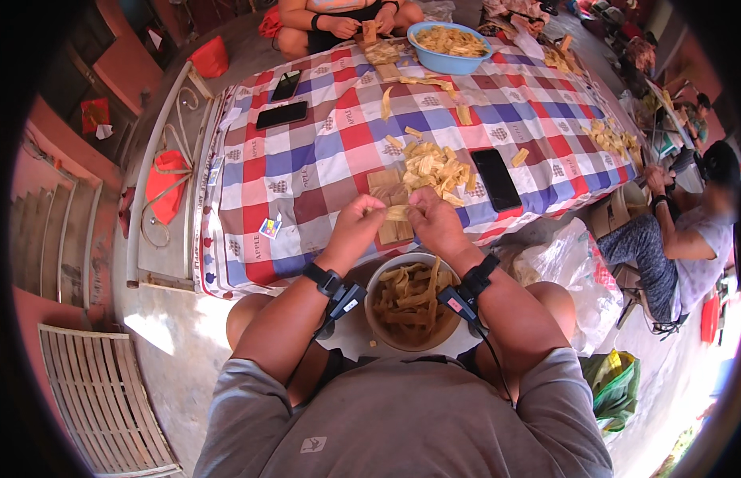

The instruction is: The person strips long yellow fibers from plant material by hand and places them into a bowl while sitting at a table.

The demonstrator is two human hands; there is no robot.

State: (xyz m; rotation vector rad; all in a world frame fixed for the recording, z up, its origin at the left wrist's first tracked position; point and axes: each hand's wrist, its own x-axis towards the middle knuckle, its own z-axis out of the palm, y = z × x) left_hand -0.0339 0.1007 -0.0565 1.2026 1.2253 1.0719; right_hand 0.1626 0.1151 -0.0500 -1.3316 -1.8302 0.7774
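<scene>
Between my left hand [363, 216] and my right hand [433, 218] a short pale-yellow dried strip [396, 213] is stretched, each end pinched by fingertips. Below it, a small wooden board [396, 232] lies on the checked tablecloth, partly covered by the strip and my hands. Just beyond my right hand is a heap of short yellowish pieces [433, 167]. A round pan [370, 308] with longer, darker strips [412, 299] stands between my knees, below the table edge.
A black smartphone [496, 180] lies right of the heap, two more phones [282, 115] at the far left. Opposite sits a person [340, 24] near a blue basin [448, 62] of pieces. Another person [675, 239] sits at the right, beyond plastic bags [576, 269]. A metal bed frame end [144, 191] borders the table's left side.
</scene>
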